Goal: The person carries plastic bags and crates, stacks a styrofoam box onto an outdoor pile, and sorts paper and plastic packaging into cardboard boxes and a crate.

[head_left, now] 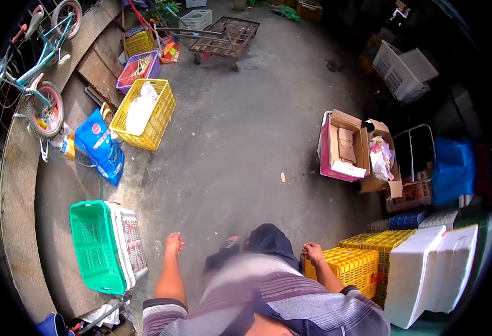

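Note:
My left hand [174, 243] hangs at my side with its fingers loosely curled, and nothing shows in it. Nearest to it is a green plastic crate [95, 246] tipped on its side against white crates [132, 241], with bare floor between hand and crates. On the other side, my right hand [313, 252] is held low, fingers curled in, with no object visible in it. It appears just above or beside a yellow crate [347, 269]; whether they touch I cannot tell.
White foam boxes [425, 274] stand beyond the yellow crates at right. Open cardboard boxes [347, 145] sit further ahead. Along the left are a yellow basket [145, 115], a blue sack [100, 147] and a bicycle [41, 73]. A flat metal trolley [226, 36] stands on the concrete floor [229, 157] ahead.

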The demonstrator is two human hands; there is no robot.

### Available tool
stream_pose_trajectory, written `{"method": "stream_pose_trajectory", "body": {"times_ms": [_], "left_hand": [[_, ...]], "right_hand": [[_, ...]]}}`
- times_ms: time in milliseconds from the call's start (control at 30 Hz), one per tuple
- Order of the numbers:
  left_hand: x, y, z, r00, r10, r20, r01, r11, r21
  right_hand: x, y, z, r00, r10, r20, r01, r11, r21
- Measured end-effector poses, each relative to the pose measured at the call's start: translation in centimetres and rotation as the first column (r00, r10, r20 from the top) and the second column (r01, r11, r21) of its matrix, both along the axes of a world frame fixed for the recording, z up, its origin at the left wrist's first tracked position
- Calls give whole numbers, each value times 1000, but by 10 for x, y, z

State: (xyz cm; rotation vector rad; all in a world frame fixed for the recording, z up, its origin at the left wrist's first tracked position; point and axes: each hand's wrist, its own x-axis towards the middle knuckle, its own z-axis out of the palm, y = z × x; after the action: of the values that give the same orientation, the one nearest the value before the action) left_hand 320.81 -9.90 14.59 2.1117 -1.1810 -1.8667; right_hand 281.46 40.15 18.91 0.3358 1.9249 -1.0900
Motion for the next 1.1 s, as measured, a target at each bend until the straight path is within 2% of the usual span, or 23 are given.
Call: {"method": "stream_pose_trajectory", "body": {"times_ms": [67, 167, 267, 367, 433, 467, 600, 733, 767, 867, 933, 1000, 1067, 1100], "left_hand": [[-85, -72, 0, 995, 11, -104, -19, 996, -82], [-210, -140, 16, 977, -2, -215, -37, 984, -177], [-293, -168, 4, 967, -147, -208, 108, 976, -189], [-352, -161, 19, 970, -242, -37, 241, 970, -8], [-372, -163, 12, 961, -274, 37, 269, 958, 102], [-382, -166, -3, 960, -273, 55, 263, 954, 147], [-458, -184, -4, 911, -370, 181, 326, 917, 231], [-569, -236, -27, 905, -385, 183, 324, 900, 291], [-604, -256, -35, 913, -370, 174, 308, 902, 302], [-728, -333, -54, 956, -274, 107, 229, 922, 313], [-833, -385, -46, 964, -262, 48, 243, 939, 244], [-952, -430, -1, 939, -342, 25, 337, 934, 122], [-1050, -482, 0, 885, -467, 0, 465, 882, 70], [-1142, -519, 1, 860, -508, -56, 509, 861, 7]], "right_hand": [[-39, -43, -8, 1000, -26, -9, 26, 998, 48], [-115, -94, -30, 999, 36, 19, -36, 999, 35], [-207, -145, -39, 1000, 6, 4, -6, 999, 41], [-307, -191, -24, 994, -103, -30, 104, 993, 63], [-374, -219, -12, 984, -163, -76, 164, 986, 16], [-406, -231, -12, 976, -189, -107, 188, 982, -19], [-526, -276, -28, 929, -278, -243, 233, 952, -197], [-609, -313, -24, 941, -278, -194, 267, 960, -80], [-625, -307, -61, 933, -313, -176, 301, 949, -92], [-670, -321, -43, 986, -164, -17, 162, 950, 267], [-708, -325, -46, 994, -105, -24, 107, 959, 263], [-756, -347, -26, 949, -297, -105, 310, 939, 146], [-802, -377, -8, 843, -523, -121, 528, 850, 3], [-851, -407, -3, 756, -645, -112, 632, 764, -128]]}}
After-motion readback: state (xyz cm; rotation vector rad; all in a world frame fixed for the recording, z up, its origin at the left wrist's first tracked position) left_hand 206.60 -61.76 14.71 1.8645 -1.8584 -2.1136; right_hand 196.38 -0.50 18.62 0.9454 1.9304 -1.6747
